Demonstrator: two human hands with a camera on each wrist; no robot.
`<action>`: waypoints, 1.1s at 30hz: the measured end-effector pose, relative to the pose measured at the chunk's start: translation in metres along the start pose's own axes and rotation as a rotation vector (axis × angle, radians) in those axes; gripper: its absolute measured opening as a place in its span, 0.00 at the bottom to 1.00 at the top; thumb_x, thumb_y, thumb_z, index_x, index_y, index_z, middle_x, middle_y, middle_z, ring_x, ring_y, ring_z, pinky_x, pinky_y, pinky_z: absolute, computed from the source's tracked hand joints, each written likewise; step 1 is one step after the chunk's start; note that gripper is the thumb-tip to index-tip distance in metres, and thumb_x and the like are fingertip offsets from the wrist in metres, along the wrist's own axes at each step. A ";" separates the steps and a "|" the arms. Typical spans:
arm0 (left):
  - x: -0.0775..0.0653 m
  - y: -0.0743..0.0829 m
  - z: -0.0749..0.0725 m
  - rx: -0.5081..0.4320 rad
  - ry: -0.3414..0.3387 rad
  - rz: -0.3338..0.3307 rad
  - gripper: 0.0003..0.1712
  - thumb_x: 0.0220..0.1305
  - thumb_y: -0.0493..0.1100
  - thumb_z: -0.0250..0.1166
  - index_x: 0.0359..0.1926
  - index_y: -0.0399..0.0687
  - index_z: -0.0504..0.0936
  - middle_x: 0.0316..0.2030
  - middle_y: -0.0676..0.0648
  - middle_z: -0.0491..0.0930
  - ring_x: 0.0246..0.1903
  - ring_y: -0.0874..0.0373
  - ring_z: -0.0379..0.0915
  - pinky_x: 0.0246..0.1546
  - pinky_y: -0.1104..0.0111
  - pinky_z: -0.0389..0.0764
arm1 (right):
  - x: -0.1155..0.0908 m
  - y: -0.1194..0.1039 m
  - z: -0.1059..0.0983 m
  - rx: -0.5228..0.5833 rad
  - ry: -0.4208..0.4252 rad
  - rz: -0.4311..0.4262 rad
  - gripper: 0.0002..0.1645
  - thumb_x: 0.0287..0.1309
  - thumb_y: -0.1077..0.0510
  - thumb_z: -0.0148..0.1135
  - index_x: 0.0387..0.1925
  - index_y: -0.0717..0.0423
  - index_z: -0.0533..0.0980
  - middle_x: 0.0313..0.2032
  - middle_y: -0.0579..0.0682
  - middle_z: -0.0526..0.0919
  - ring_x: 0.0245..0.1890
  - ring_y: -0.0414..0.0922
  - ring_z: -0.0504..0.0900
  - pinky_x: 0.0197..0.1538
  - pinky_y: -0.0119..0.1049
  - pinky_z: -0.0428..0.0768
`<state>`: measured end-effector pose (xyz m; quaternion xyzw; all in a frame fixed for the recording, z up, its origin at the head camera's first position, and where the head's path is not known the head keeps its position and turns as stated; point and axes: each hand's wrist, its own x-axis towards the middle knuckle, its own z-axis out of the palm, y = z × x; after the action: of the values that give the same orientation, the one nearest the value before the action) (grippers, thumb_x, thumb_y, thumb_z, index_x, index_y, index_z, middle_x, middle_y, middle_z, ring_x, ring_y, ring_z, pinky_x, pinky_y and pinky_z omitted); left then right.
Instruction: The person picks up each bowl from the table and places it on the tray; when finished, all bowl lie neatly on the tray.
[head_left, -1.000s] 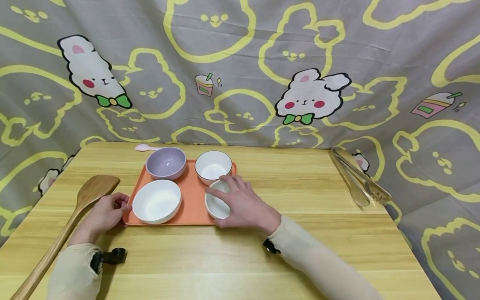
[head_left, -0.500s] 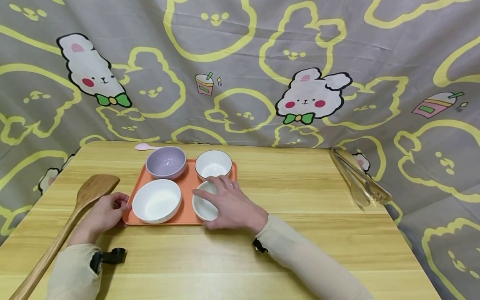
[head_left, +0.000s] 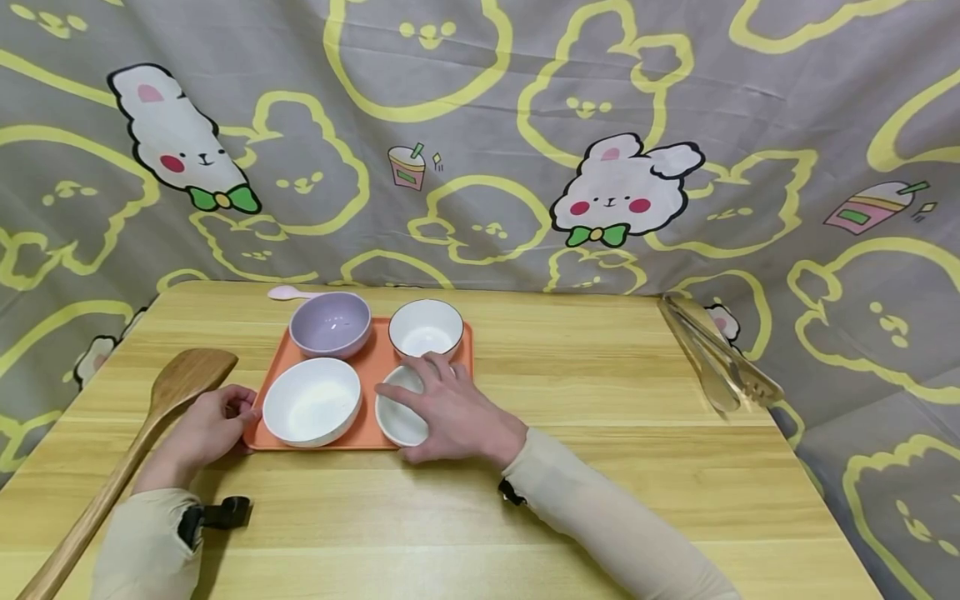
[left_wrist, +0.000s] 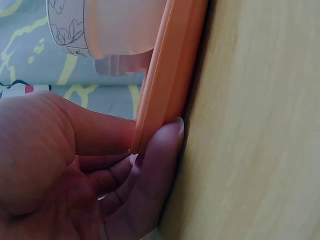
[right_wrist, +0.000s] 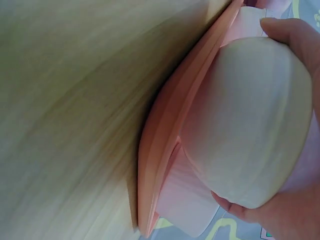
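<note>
An orange tray (head_left: 371,425) lies on the wooden table with several bowls on it. At its front left corner my left hand (head_left: 206,429) pinches the rim, thumb above and a finger below, as the left wrist view shows on the tray's edge (left_wrist: 172,65). My right hand (head_left: 461,417) spans a small white bowl (head_left: 399,408) at the front right, with thumb and fingers on opposite sides of this bowl (right_wrist: 245,120). Beside it stands a larger white bowl (head_left: 312,404). Behind are a purple bowl (head_left: 330,325) and a dark-rimmed white bowl (head_left: 426,329).
A long wooden spatula (head_left: 191,375) lies left of the tray, its handle passing under my left forearm. A pink spoon (head_left: 288,293) rests behind the purple bowl. Metal tongs (head_left: 720,350) lie near the table's right edge. A patterned cloth (head_left: 480,125) hangs behind the table.
My right hand has slid the small white bowl leftward on the tray, toward the larger white bowl. The left hand has stayed at the tray's corner.
</note>
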<state>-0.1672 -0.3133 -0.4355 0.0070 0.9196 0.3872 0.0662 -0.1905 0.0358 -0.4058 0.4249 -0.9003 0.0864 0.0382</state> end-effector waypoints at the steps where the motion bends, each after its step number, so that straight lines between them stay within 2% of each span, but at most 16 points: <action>1: 0.000 0.000 0.000 -0.001 0.004 0.003 0.13 0.68 0.32 0.56 0.47 0.22 0.71 0.31 0.41 0.73 0.22 0.54 0.75 0.21 0.67 0.77 | 0.000 0.000 0.000 0.001 -0.003 -0.005 0.49 0.44 0.31 0.69 0.69 0.32 0.65 0.70 0.54 0.56 0.65 0.56 0.57 0.57 0.53 0.66; 8: 0.003 0.003 0.005 -0.015 -0.026 -0.021 0.15 0.69 0.34 0.55 0.50 0.23 0.70 0.34 0.40 0.73 0.27 0.53 0.73 0.23 0.67 0.77 | -0.003 0.001 0.000 0.014 -0.024 0.004 0.48 0.45 0.31 0.68 0.70 0.31 0.65 0.69 0.54 0.57 0.65 0.56 0.57 0.58 0.55 0.66; 13: 0.002 0.002 0.003 0.028 -0.015 -0.044 0.15 0.69 0.33 0.55 0.50 0.23 0.71 0.34 0.40 0.74 0.29 0.53 0.71 0.24 0.68 0.74 | -0.001 0.000 0.002 0.019 -0.024 -0.011 0.48 0.46 0.31 0.67 0.70 0.32 0.65 0.70 0.55 0.56 0.65 0.55 0.56 0.59 0.54 0.66; 33: 0.000 0.001 -0.002 0.080 -0.003 -0.008 0.13 0.68 0.34 0.55 0.48 0.25 0.71 0.33 0.42 0.73 0.30 0.53 0.70 0.27 0.69 0.71 | 0.004 -0.002 0.003 -0.018 -0.004 -0.002 0.48 0.48 0.28 0.64 0.71 0.33 0.63 0.70 0.55 0.56 0.66 0.53 0.55 0.63 0.53 0.61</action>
<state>-0.1679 -0.3142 -0.4336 0.0068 0.9343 0.3496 0.0689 -0.1913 0.0306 -0.4083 0.4257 -0.9007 0.0772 0.0402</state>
